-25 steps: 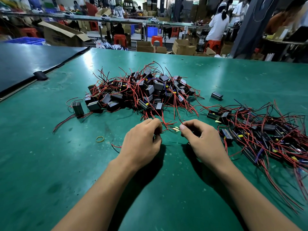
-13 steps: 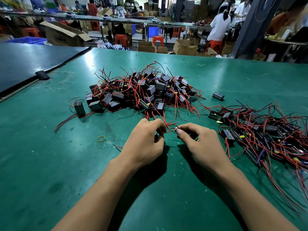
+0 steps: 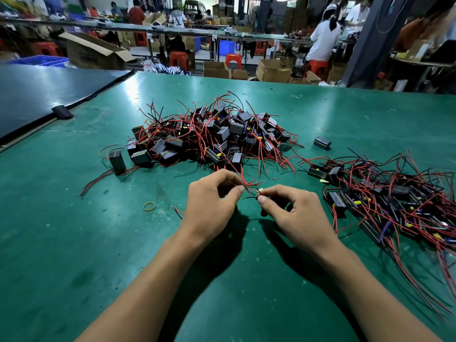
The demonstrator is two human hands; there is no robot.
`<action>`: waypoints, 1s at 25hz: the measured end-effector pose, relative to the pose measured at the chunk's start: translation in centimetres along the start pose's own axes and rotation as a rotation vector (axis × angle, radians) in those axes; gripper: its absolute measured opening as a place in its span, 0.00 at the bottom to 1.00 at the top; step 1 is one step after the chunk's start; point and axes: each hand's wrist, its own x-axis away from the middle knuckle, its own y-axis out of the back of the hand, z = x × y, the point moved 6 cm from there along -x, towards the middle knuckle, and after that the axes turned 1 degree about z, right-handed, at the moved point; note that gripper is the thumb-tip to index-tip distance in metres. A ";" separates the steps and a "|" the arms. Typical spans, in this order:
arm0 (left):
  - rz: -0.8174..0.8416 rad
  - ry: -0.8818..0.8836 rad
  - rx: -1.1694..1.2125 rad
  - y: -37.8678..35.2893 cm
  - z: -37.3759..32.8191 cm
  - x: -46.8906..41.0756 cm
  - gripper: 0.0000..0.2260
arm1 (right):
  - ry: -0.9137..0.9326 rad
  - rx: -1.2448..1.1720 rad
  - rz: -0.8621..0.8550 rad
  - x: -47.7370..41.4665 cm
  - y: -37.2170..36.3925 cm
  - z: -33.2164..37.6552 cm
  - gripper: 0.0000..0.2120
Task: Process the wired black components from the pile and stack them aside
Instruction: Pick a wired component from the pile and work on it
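While the head view looks down on the green tabletop [image 3: 74,243], the left hand [image 3: 209,201] pinches red wire ends [image 3: 248,185] and the right hand [image 3: 296,211] pinches a pale tip [image 3: 259,191]; both hands have drawn closer than a second ago, probably mid-processing; the pile [image 3: 209,137] lies beyond, the finished heap [image 3: 399,201] to the right.

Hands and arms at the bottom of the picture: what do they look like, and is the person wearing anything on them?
Nothing is worn. The left hand and right hand are bare, with no gloves, rings or tape showing. Both forearms are bare too: no sleeves, watch or wristband in view. The right thumbnail is short and unpainted.
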 end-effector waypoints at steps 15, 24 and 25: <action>0.096 0.173 0.169 -1.3 0.2 0.4 0.03 | 0.003 0.003 0.005 0.1 -0.5 0.2 0.04; 0.085 0.144 0.109 -1.5 0.1 0.5 0.05 | -0.019 -0.001 0.019 0.1 -0.7 0.1 0.05; 0.084 0.136 0.106 -1.5 0.0 0.5 0.05 | -0.018 0.004 0.023 0.1 -0.7 0.1 0.05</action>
